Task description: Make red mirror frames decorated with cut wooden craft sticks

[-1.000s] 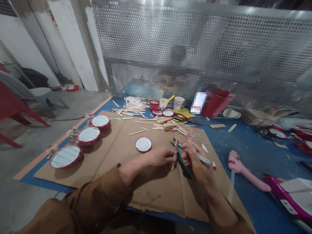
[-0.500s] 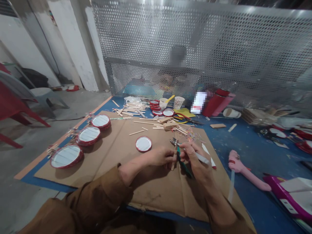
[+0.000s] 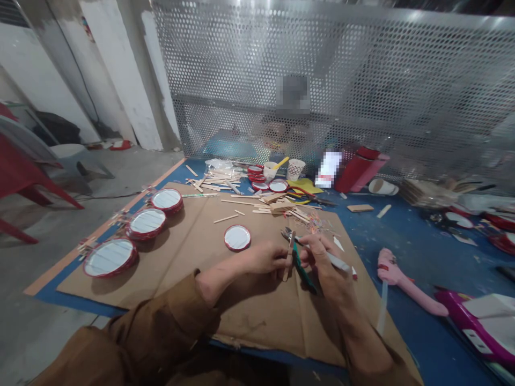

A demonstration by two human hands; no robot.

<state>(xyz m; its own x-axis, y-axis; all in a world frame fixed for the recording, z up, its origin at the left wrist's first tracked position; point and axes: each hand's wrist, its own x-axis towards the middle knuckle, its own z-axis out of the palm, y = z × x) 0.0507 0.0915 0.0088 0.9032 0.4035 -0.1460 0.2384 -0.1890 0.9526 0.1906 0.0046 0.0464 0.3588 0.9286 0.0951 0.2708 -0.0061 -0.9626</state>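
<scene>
My left hand (image 3: 267, 259) is closed, pinching a flat wooden craft stick (image 3: 288, 262) that stands tilted over the cardboard. Close on its right, my right hand (image 3: 319, 254) grips a pale pen-like tool (image 3: 338, 262), its thin tip pointing toward the stick's upper part. Green-handled pliers (image 3: 303, 272) show between the hands, jaws pointing away; I cannot tell whether any finger touches them. A white lid with a red rim (image 3: 237, 237) lies beyond my left hand. Partly behind my right hand is a white tube with a red end (image 3: 354, 273).
Several round red-rimmed pieces (image 3: 110, 257) line the left of the cardboard (image 3: 245, 321). Loose sticks (image 3: 265, 206), cups (image 3: 295, 169) and red bottles (image 3: 356, 169) are at the back, before a perforated metal screen (image 3: 241, 64). A pink hammer-shaped object (image 3: 410, 284) lies right.
My right hand and the pen-like tool have shifted slightly right and down, so its tip sits a little farther from the stick's top. My left hand stays in place with the stick.
</scene>
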